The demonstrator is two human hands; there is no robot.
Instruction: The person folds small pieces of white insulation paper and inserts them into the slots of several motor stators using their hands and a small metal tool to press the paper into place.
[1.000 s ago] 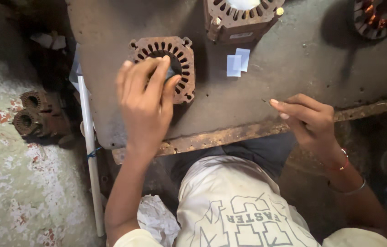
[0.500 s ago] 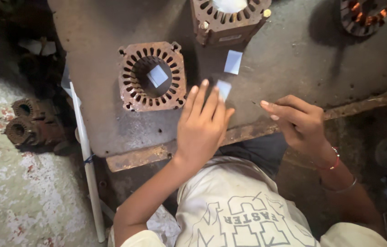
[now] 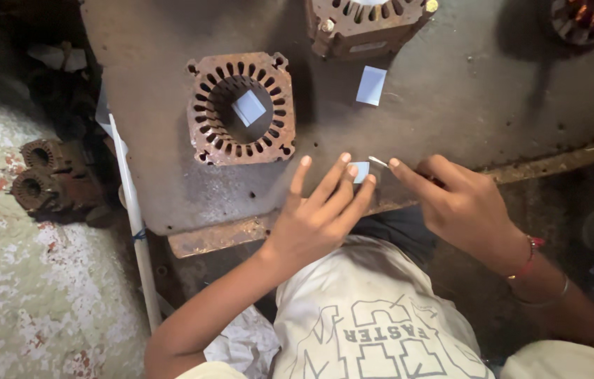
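1. The left hand (image 3: 318, 214) lies open, fingers spread, its fingertips pressing a small pale paper slip (image 3: 360, 171) flat on the metal bench (image 3: 493, 112). The slip is thin and sits near the bench's rusty front edge; I judge a sideways drag could slide it off.
2. Just right of it, the right hand (image 3: 462, 207) is curled closed and pinches a thin white strip (image 3: 378, 162), whose tip nearly meets the slip. A loose pinch could drop it.
3. Ahead of the left fingertips stands the rusty stator core (image 3: 242, 107) with a paper square (image 3: 248, 108) in its bore; a careless reach could knock it.
4. Further ahead, another loose paper (image 3: 371, 85) could blow away.
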